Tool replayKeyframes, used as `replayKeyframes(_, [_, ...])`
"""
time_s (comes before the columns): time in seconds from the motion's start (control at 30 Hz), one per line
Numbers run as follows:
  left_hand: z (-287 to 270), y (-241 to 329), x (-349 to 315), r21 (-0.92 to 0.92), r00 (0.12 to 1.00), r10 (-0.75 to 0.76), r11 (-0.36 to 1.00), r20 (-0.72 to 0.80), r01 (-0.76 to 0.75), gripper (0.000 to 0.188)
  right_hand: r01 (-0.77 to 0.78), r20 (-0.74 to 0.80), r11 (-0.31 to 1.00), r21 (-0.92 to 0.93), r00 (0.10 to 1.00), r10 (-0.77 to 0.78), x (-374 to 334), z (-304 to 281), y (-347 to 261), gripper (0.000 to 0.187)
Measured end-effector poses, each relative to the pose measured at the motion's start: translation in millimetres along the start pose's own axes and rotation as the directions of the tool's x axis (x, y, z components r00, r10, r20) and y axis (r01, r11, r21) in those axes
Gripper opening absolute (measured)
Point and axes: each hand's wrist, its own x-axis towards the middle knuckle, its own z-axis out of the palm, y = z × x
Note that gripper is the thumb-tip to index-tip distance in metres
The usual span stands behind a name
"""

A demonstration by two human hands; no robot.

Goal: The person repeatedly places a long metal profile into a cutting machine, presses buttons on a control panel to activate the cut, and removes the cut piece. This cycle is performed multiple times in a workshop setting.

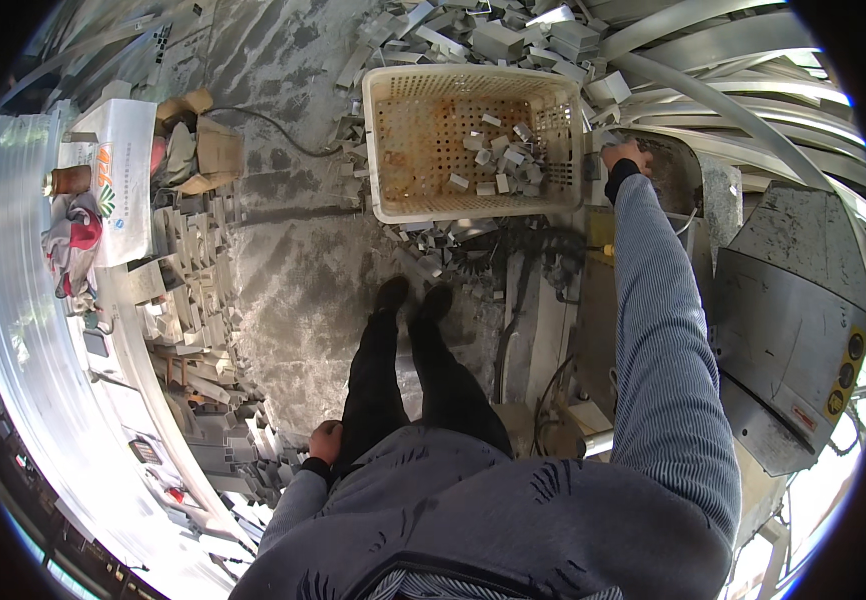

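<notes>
My right arm stretches forward to the right. My right hand [625,153] is closed at the right side of a cream plastic crate [390,150], by the edge of a metal machine bed [668,170]. Its fingers seem curled round something small and greyish that I cannot make out. Inside the crate, several short cut metal pieces [518,172] are scattered toward the right half of the perforated bottom. My left hand [326,440] hangs beside my left thigh, loosely curled, with nothing visible in it.
Metal offcuts [498,40] heap behind the crate. Long pale strips [743,110] curve at the far right, beyond a grey machine housing [793,330]. To the left, profile pieces [193,290] are stacked below a white box [128,180]. A black cable [278,122] crosses the stained floor.
</notes>
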Motion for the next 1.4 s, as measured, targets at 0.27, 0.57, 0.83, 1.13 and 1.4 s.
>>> replayKeyframes(0.27, [-20.4, 24.3, 14.2, 0.033, 0.999, 0.038, 0.999, 0.034, -0.039, 0.028, 0.333, -0.105, 0.857, 0.394, 0.942, -0.318, -106.5, 44.0, -36.2, 0.059])
replayKeyframes(0.57, [-41.9, 48.5, 52.9, 0.095, 0.98, 0.173, 0.979, 0.096, -0.182, 0.029, 0.482, 0.2, 0.711, 0.512, 0.738, -0.644, -342.1, 131.7, 79.9, 0.047])
replayKeyframes(0.83, [-57.3, 79.1, 90.8, 0.172, 0.963, 0.238, 0.951, 0.128, -0.258, 0.032, 0.577, 0.029, 0.613, 0.54, 0.715, -0.699, -423.6, 35.0, 180.4, 0.036])
replayKeyframes(1.13, [-85.7, 102.9, 136.4, 0.393, 0.899, 0.301, 0.821, 0.319, -0.414, 0.035, 0.322, -0.418, 0.884, 0.339, 0.893, -0.165, -466.4, -61.9, 312.4, 0.023])
replayKeyframes(1.4, [-101.1, 130.5, 173.2, 0.502, 0.916, 0.193, 0.787, 0.352, -0.359, 0.04, -0.174, -0.454, 0.984, 0.05, 0.873, 0.177, -429.8, -47.0, 481.7, 0.052])
